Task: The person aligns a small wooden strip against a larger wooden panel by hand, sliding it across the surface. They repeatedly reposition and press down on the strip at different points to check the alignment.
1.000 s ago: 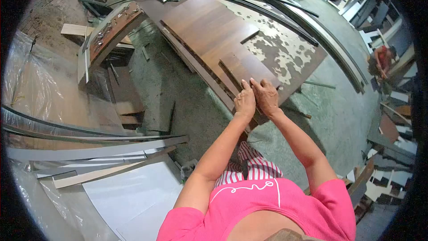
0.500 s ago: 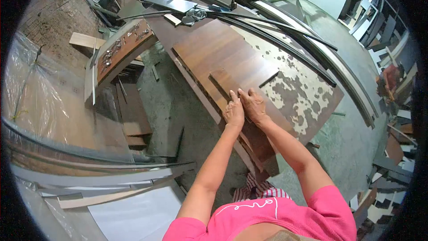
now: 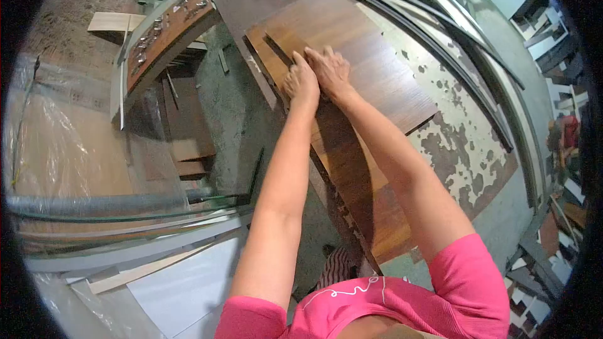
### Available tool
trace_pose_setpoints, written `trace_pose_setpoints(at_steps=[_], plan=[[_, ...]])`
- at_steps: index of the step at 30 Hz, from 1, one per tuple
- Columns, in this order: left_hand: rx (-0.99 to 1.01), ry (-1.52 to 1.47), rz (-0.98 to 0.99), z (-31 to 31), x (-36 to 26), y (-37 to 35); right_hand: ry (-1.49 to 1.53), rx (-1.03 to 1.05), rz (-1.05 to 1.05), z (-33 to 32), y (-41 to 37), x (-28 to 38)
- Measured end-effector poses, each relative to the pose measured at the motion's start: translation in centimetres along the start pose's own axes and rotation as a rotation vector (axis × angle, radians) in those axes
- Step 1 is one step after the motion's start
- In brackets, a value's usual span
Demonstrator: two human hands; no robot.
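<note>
Brown wood-grain boards (image 3: 358, 25) lie on a worktable whose top (image 3: 477, 169) has patchy, peeling white areas. A narrow brown strip (image 3: 277, 49) runs along the left part of the boards. My left hand (image 3: 300, 81) is closed around the strip near the board's left edge. Beside it, my right hand (image 3: 330, 70) rests on the strip and board with its fingers apart. The two hands almost touch. What lies under my palms is hidden.
Long dark curved profiles (image 3: 433, 16) lie along the table's far side. A slanted panel (image 3: 169, 25) with small metal parts stands left. Plastic-wrapped panels (image 3: 75, 150) are at lower left. Another person (image 3: 568, 132) is at far right, among scrap pieces.
Both hands have moved forward and left along the boards with the strip. The view has shifted, and more of the near board now shows between my arms.
</note>
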State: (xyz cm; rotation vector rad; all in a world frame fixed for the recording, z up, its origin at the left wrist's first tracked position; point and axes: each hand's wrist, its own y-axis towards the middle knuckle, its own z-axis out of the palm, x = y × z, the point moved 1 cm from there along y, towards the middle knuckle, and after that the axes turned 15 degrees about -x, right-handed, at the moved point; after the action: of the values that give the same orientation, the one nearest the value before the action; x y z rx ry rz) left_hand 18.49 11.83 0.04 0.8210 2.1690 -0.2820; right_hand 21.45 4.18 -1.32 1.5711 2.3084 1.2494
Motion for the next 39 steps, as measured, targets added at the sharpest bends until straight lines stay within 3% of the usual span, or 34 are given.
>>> trace_pose_setpoints(at_steps=[1,7,11,12,15,16,20,22,25,27,29,31,33,35,39], plan=[[-0.008,-0.05,-0.091,0.4,-0.4,1.1,0.037,-0.005,0.013,1.1,0.8,-0.2],[-0.104,0.099,0.059,1.5,-2.3,6.7,0.072,0.098,0.058,6.1,6.0,0.0],[-0.152,0.09,0.03,3.8,-1.8,10.8,0.084,0.101,0.091,8.7,8.3,0.1],[-0.195,0.197,0.262,4.4,-1.4,11.6,0.092,0.105,0.097,9.2,8.6,0.1],[-0.163,0.359,0.404,4.4,-1.5,12.1,0.088,0.105,0.151,10.1,9.2,0.3],[-0.191,0.24,0.319,4.2,-1.9,11.5,0.081,0.097,0.157,10.1,9.1,0.4],[-0.199,0.37,0.388,5.4,-0.9,13.4,0.057,0.115,0.137,9.4,9.2,0.2],[-0.197,0.188,0.235,4.5,-1.2,10.7,0.071,0.123,0.115,8.5,8.5,-0.2],[-0.207,0.282,0.311,3.4,-0.7,6.8,0.077,0.064,0.061,6.4,5.7,-0.5],[-0.198,0.0,0.006,2.3,-0.8,3.1,0.077,0.026,0.029,4.0,3.5,-0.9],[-0.163,0.005,-0.044,1.0,-0.9,-1.1,0.113,-0.018,0.029,1.1,0.4,-1.4],[-0.112,-0.011,0.063,-1.6,-1.3,-7.3,0.157,-0.033,0.054,-3.2,-3.1,-1.9],[-0.142,0.299,0.395,-2.4,0.0,-12.5,0.154,-0.021,0.08,-8.5,-6.5,-2.2],[-0.083,0.395,0.439,-3.9,1.3,-18.9,0.116,0.116,0.108,-13.7,-11.4,-2.9],[0.021,0.364,0.452,-7.7,2.9,-32.3,0.133,0.15,0.096,-24.4,-20.5,-5.0]])
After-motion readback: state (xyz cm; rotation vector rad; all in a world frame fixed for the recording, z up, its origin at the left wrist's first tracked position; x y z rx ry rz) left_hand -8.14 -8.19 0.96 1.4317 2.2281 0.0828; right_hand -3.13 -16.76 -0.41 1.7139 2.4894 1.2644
